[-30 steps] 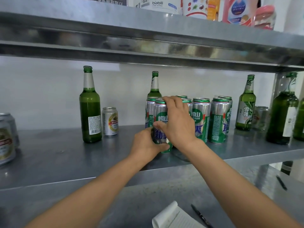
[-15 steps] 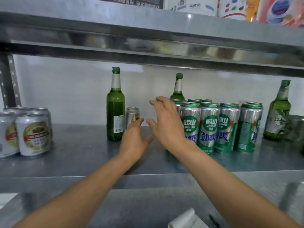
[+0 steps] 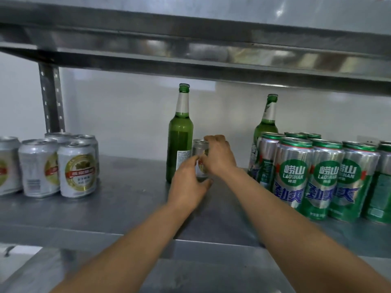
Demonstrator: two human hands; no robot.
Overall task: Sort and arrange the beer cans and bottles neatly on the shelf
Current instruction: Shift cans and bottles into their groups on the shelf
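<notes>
Both hands largely hide the small silver can (image 3: pixel 200 154), which stands on the shelf (image 3: pixel 118 199) just beside a green bottle (image 3: pixel 179 142). The left hand (image 3: pixel 188 185) cups its lower front with fingers curled around it; the right hand (image 3: pixel 219 155) wraps its top and right side.

We see bare shelf (image 3: pixel 131 187) between the short silver cans (image 3: pixel 77 169) on the left and the tall green bottle (image 3: pixel 179 142); a hand could pass there. The small can (image 3: pixel 200 149) stands just beside that bottle. To the right, open floor runs to the packed green cans (image 3: pixel 325 178), with a second bottle (image 3: pixel 267 121) behind them.
</notes>
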